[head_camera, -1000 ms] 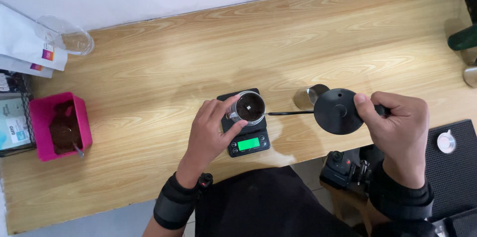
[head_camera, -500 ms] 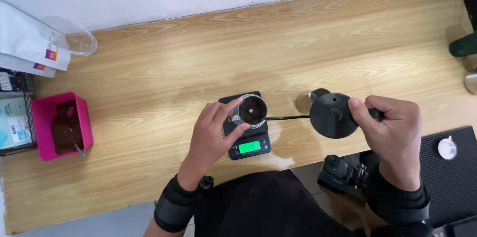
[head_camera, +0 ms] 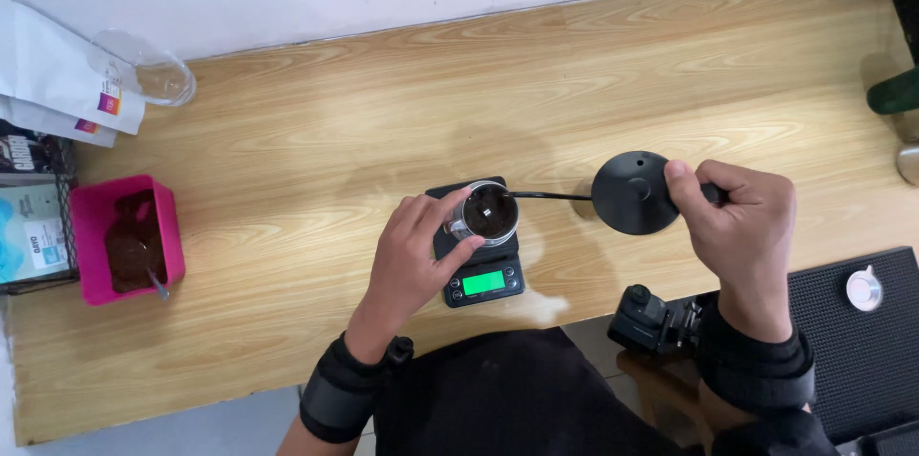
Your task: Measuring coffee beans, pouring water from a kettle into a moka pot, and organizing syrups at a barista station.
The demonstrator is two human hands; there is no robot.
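Head view: a light wooden countertop (head_camera: 287,131) was seen from above, with a small black digital scale (head_camera: 476,269) placed near its front edge. The display of the scale was lit green. A metal cup (head_camera: 488,214) holding dark contents was seated on the scale platform. The left hand (head_camera: 414,255) was curled partly around the near-left side of the cup, with the thumb and fingers touching its wall; the hand was not fully closed. The right hand (head_camera: 737,222) was closed firmly around the handle of a black gooseneck kettle (head_camera: 632,193). The kettle was held just to the right of the scale, and its thin spout was extended to the left so that its tip was positioned over the rim of the cup. Whether liquid was leaving the spout could not be determined.

At the left edge of the countertop, a pink container (head_camera: 91,226) with dark grounds and a spoon was located, well apart from the scale. A clear plastic lid (head_camera: 153,78) and white paper bags (head_camera: 53,73) were located at the far left corner. A black ribbed mat (head_camera: 862,351) was positioned at the right, beyond the counter edge.
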